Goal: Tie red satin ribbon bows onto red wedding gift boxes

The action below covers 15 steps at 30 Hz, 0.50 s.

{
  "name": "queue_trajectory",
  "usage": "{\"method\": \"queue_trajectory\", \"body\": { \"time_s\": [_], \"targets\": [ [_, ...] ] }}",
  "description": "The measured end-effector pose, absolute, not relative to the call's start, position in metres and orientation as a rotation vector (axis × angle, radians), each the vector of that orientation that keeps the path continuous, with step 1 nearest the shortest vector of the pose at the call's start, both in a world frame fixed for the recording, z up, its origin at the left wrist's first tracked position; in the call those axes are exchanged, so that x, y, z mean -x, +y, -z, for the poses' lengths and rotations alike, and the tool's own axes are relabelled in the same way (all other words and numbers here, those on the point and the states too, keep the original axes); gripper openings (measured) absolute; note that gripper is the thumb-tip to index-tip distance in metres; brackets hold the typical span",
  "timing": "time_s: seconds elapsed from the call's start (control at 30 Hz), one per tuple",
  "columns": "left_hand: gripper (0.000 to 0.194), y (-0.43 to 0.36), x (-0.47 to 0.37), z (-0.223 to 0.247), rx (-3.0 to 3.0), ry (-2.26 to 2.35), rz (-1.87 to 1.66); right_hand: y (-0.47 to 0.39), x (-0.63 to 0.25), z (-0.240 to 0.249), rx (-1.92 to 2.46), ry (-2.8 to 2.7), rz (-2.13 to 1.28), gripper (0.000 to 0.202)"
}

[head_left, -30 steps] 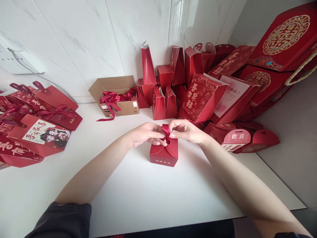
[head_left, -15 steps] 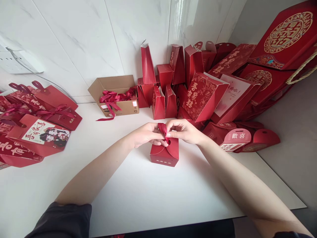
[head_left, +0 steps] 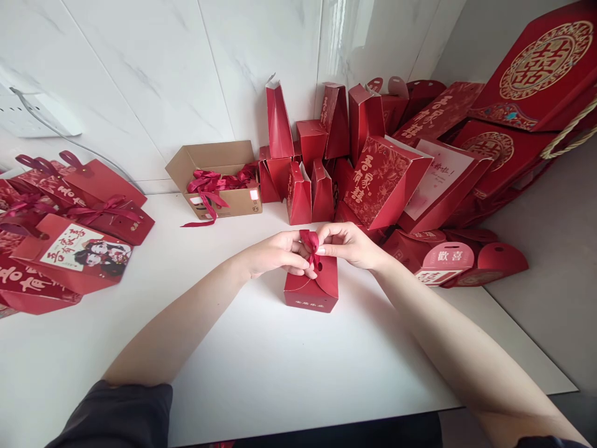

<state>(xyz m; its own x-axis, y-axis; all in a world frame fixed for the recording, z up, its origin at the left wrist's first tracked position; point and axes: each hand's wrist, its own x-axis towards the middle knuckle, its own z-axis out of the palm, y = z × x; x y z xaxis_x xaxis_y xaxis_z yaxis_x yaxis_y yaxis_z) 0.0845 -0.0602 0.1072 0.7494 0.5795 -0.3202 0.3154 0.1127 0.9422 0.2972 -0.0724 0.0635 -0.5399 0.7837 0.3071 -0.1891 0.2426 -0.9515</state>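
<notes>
A small red gift box (head_left: 311, 297) with pale lettering on its front stands on the white table, its top flaps folded over. Above the flaps, a dark red ribbon (head_left: 310, 241) forms a loop between my two hands. My left hand (head_left: 284, 254) pinches the ribbon from the left, its fingertips low by the box top. From the right, my right hand (head_left: 342, 244) is closed on the ribbon with thumb and forefinger. A dark round hole shows in the box top just beside the ribbon. The fingers partly hide the ribbon's crossing.
Behind stands an open cardboard box (head_left: 226, 208) holding more red ribbons, one end trailing onto the table (head_left: 233, 373). Several finished-looking red boxes (head_left: 69, 255) are piled at the left. Many red boxes and bags (head_left: 385, 180) crowd the back right. A wall socket (head_left: 32, 115) with a cable is at far left.
The ribbon loop between my fingers has become rounder and shifted slightly. My left fingers have moved a little lower, and the box has shifted slightly right.
</notes>
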Motion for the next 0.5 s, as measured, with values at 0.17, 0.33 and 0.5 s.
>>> {"method": "queue_trajectory", "body": {
  "time_s": [0.17, 0.33, 0.5],
  "targets": [
    [0.020, -0.060, -0.086, -0.105, -1.481, 0.792, -0.229, -0.073, -0.297, -0.065, 0.572, -1.690, -1.395, 0.017],
    [0.015, -0.061, -0.089, -0.101, -1.497, 0.847, -0.268, -0.076, -0.296, -0.070, 0.592, -1.825, -1.209, 0.013],
    [0.010, -0.062, -0.089, -0.101, -1.509, 0.895, -0.265, -0.082, -0.295, -0.076, 0.631, -1.963, -1.010, 0.007]
  ]
}}
